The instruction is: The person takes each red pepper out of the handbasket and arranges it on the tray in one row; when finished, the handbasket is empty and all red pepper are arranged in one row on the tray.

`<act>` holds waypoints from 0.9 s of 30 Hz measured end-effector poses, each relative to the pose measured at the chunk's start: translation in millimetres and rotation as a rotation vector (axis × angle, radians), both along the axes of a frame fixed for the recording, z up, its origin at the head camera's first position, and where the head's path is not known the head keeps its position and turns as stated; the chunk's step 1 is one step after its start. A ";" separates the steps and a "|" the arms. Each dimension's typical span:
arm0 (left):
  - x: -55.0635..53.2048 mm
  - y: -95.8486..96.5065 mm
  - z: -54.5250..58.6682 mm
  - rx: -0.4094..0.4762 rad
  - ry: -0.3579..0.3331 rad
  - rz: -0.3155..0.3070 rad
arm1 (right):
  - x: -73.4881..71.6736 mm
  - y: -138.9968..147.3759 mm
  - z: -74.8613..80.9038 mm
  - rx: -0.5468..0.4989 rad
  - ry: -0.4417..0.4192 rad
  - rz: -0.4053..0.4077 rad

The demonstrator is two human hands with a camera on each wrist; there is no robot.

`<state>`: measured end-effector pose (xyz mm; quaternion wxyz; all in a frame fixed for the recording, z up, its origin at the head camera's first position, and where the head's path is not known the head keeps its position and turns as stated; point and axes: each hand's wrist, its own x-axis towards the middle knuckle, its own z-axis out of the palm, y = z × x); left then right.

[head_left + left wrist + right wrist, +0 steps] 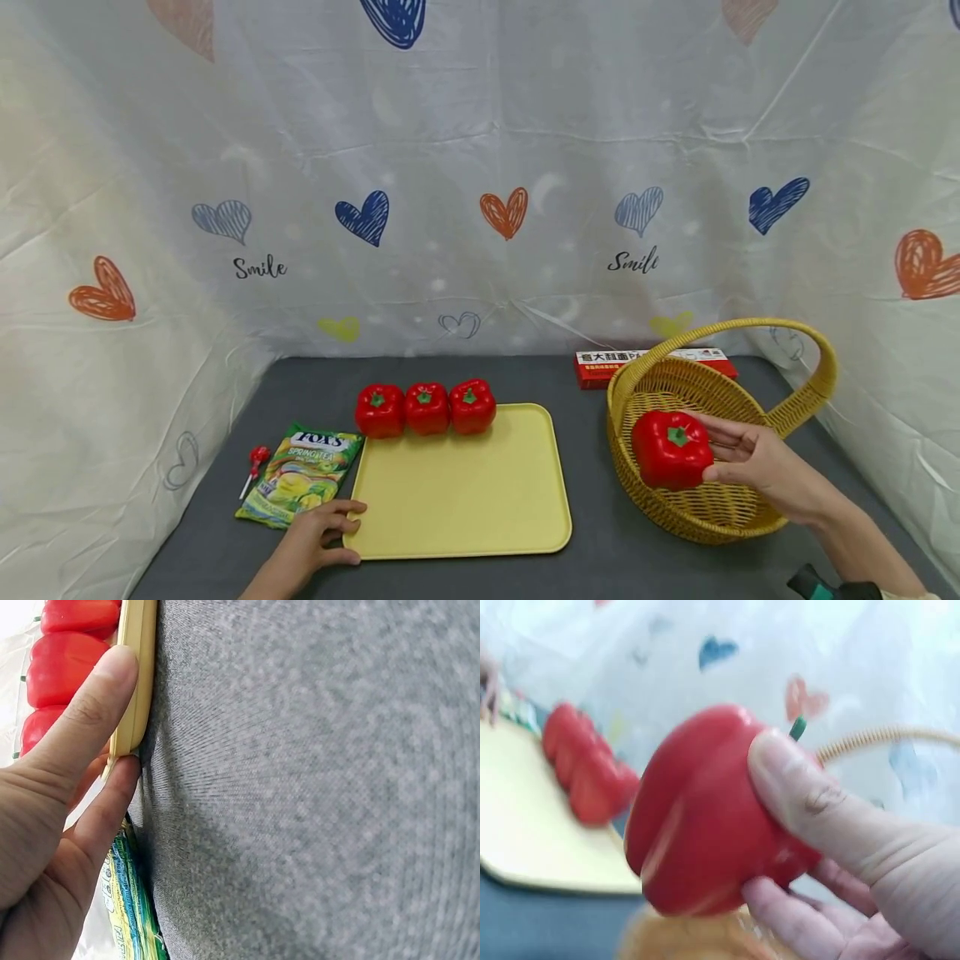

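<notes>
My right hand (731, 454) grips a red bell pepper (671, 448) over the yellow wicker basket (701, 508); in the right wrist view the thumb (810, 799) and fingers curl round the pepper (705, 817). Three more red peppers (425, 408) stand in a row along the far edge of the yellow tray (465, 492). My left hand (330, 525) pinches the tray's near left corner; in the left wrist view the thumb (94, 705) lies on top of the tray rim (135, 675) and a finger sits under it.
A green candy bag (300, 475) and a red lollipop (255, 462) lie left of the tray. A red and white box (600, 367) lies behind the basket. A heart-printed cloth walls the grey table (600, 550) on three sides.
</notes>
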<state>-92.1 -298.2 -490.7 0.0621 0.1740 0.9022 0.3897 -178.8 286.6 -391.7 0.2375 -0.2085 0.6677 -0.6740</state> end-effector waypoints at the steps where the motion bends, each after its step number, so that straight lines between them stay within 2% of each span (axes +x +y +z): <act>1: 0.4 -0.3 0.0 0.002 0.001 0.001 | 2.6 -5.0 1.7 0.004 -0.024 0.003; 7: 1.6 -1.2 0.2 0.018 -0.022 0.021 | 14.3 -44.8 3.7 -0.028 -0.130 0.035; 13: 0.7 -0.7 0.7 -0.012 -0.001 0.001 | 16.3 -95.5 -10.7 -0.098 -0.131 0.074; 19: 0.7 2.8 1.7 0.017 -0.010 0.015 | -2.4 -138.8 -40.9 -0.024 -0.064 0.081; 23: -0.9 5.0 1.8 0.024 0.000 0.012 | -19.7 -151.0 -65.1 0.053 -0.001 0.058; 27: 1.3 3.6 1.6 0.017 0.014 0.026 | -38.0 -157.7 -83.0 0.076 0.058 0.046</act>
